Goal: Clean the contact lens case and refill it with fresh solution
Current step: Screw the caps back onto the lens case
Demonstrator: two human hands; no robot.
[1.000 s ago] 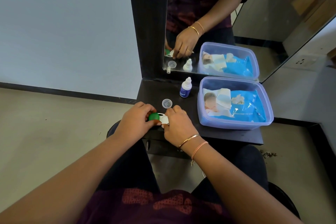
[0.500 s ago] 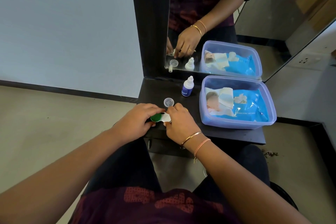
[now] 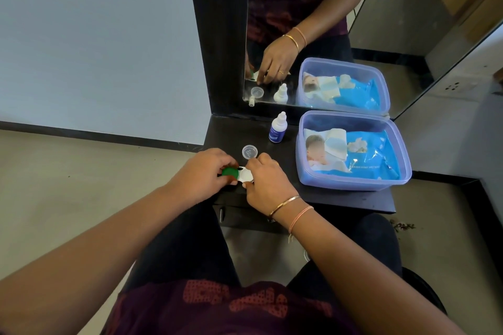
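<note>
One lens case (image 3: 239, 174), one bottle (image 3: 277, 131), one clear cap (image 3: 249, 151), one tub (image 3: 353, 182), two hands (image 3: 200, 175).

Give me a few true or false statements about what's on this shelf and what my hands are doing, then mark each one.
1. Both hands hold the lens case. True: the left hand is on its green cap, the right hand on the white side.
2. The dropper bottle lies on its side. False: it stands upright.
3. A clear round lid lies just behind the hands. True.
4. The tub is left of the bottle. False: it is right of it.
5. The tub holds a blue pack. True.
</note>
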